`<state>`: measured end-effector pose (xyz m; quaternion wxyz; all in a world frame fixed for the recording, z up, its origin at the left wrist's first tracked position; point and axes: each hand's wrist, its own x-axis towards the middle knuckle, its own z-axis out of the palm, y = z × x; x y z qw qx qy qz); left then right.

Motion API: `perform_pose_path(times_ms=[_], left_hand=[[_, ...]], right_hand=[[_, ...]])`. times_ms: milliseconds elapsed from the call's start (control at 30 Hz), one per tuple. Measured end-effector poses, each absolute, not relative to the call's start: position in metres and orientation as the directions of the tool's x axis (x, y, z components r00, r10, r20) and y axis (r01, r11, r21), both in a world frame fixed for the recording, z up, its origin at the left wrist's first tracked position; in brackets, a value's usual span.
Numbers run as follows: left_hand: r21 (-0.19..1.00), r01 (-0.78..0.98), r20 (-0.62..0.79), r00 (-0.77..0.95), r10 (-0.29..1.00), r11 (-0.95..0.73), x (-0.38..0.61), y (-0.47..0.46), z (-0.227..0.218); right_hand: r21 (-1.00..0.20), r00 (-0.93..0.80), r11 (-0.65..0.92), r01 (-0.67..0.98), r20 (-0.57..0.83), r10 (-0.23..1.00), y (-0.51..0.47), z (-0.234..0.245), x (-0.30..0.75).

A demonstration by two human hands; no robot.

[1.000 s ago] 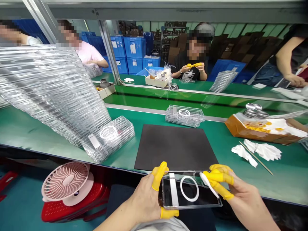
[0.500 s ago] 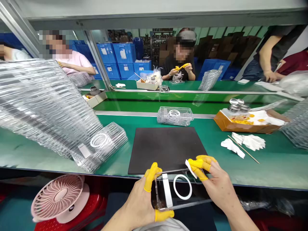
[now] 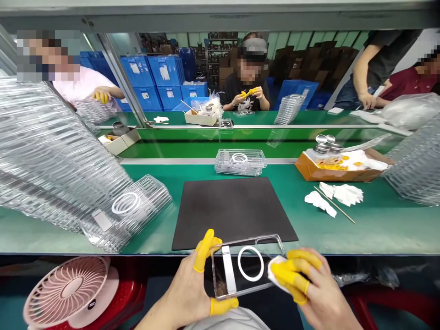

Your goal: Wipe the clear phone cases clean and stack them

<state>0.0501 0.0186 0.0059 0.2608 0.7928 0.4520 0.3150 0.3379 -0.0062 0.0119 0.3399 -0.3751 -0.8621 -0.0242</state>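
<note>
Clear case in left hand, white cloth in right hand.
Case is up off the green bench, above the lap at the near edge, tilted, white bar and white ring facing up. Left grip: thumb at the lower edge, forefinger at the upper, pinching the bar end. Right fingers, in yellow cots, closed on the cloth at the case's other end; they hide the contact, so cloth on the rim looks likely, can't confirm. Black mat lies just beyond; small case stack behind it. Crumpled wipes and wooden stick sit right of the mat, near the orange-brown box. Big leaning case stack on the left.
</note>
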Motion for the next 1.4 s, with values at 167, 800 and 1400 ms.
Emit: perform_pose_path(times_ms=[167,800,1400], left_hand=[[0.665,0.571,0.283,0.404,0.87,-0.482,0.05,0.02,0.007],[0.838,0.4,0.196,0.415,0.889,-0.371,0.025,-0.011,-0.021],[0.785,0.494,0.227,0.332,0.916,-0.374,0.031,0.0,-0.004]], right_hand=[[-0.321,-0.334,0.657,0.682,0.663,0.67,0.014,0.027,0.291],[-0.954,0.357,0.234,0.188,0.288,0.888,0.041,-0.009,0.367],[-0.385,-0.202,0.571,0.725,0.674,0.711,0.026,0.034,0.262]])
